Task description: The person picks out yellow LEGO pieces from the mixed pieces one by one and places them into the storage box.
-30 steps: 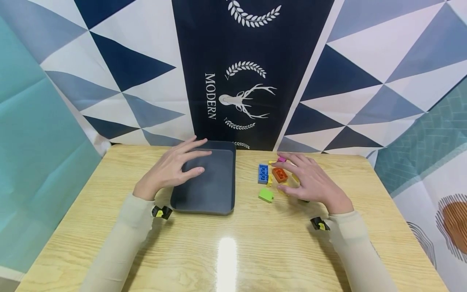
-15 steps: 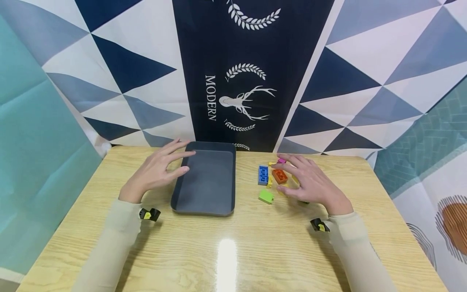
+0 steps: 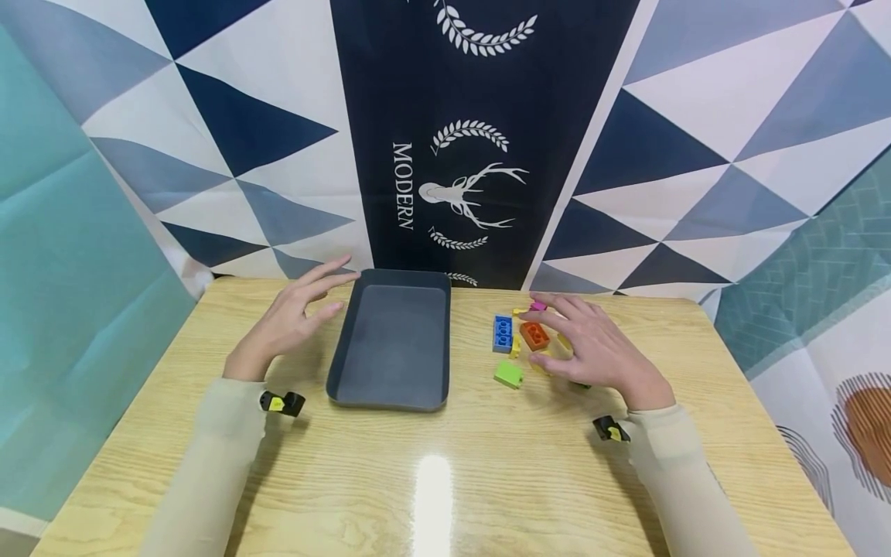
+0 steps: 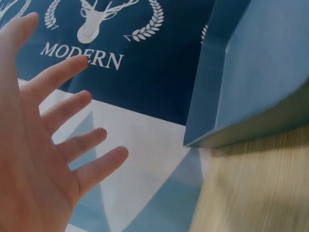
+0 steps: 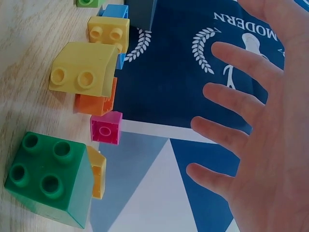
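Note:
My left hand hovers at the left side of a dark grey tray, its fingers spread and nothing in them. In the left wrist view the tray's wall stands apart from those fingers. My right hand is held above a small group of toy building blocks, fingers extended and holding nothing. Around it lie a blue block, an orange block, a lime green block and a pink block. The right wrist view also shows a dark green block and a yellow block; the right hand partly covers the group from above.
The wooden table ends at a patterned cloth backdrop, which rises close behind the tray and blocks. Black wrist cameras sit on both sleeves, the left one beside the tray's near left corner.
My left hand has moved left, from over the tray to beside its left edge. The right hand and the blocks have stayed in place.

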A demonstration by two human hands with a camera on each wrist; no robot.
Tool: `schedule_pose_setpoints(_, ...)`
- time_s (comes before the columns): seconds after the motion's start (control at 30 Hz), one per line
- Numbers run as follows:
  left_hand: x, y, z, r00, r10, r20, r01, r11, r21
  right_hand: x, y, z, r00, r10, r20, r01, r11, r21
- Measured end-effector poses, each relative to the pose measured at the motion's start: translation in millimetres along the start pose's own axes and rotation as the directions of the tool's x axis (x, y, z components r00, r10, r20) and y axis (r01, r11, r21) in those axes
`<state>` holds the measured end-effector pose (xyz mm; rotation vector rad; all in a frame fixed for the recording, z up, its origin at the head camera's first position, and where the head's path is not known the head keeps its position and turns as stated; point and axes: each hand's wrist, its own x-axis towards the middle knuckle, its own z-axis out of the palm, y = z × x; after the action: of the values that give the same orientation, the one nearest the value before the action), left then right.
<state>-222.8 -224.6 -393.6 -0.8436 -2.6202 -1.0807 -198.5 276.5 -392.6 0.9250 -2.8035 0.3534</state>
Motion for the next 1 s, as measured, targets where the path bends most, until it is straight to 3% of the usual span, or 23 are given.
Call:
schedule_pose_setpoints(0.1,1.6,-4.1,3.4,0.999,0.009,-0.049,-0.015,0.992,-0.124,-0.3,-1,-1,1.000,0.003,0.002,-0.003,1.000,-0.005)
schedule_pose_setpoints(0.2,1.5,-9.1,8.3,0.996,-0.005,-0.091,-0.019,0.964,-0.265,-0.6,-1,-1,1.000,0.001,0.002,-0.001,1.000,-0.007)
schedule_pose_setpoints(0.37,-2.4,-15.1,17.1,0.992,-0.079,-0.098,0.024,0.883,-0.469,-0.6,0,0,1.000,-0.003,-0.004,0.003,1.000,-0.004)
schedule_pose_setpoints(0.5,-6.1,-19.1,23.7,0.988,-0.125,-0.091,0.048,0.811,-0.583,-0.7,0,1,1.000,-0.005,-0.005,0.005,1.000,-0.006)
schedule_pose_setpoints(0.57,-6.5,-20.9,26.6,0.986,-0.142,-0.085,0.061,0.788,-0.613,-0.6,0,1,1.000,-0.011,-0.011,0.011,1.000,-0.004)
schedule_pose_setpoints(0.63,-6.0,-22.1,29.2,0.986,-0.150,-0.077,0.071,0.784,-0.616,-0.7,1,1,1.000,-0.019,-0.018,0.019,1.000,-0.003)
schedule_pose_setpoints(0.83,-5.2,-26.2,36.9,0.987,-0.144,-0.068,0.079,0.817,-0.572,-0.2,3,-1,0.999,-0.034,-0.031,0.034,0.999,-0.001)
schedule_pose_setpoints(1.0,-7.2,-31.4,43.4,0.987,-0.136,-0.086,0.060,0.809,-0.585,-1.1,3,0,0.999,-0.033,-0.027,0.033,0.999,-0.003)
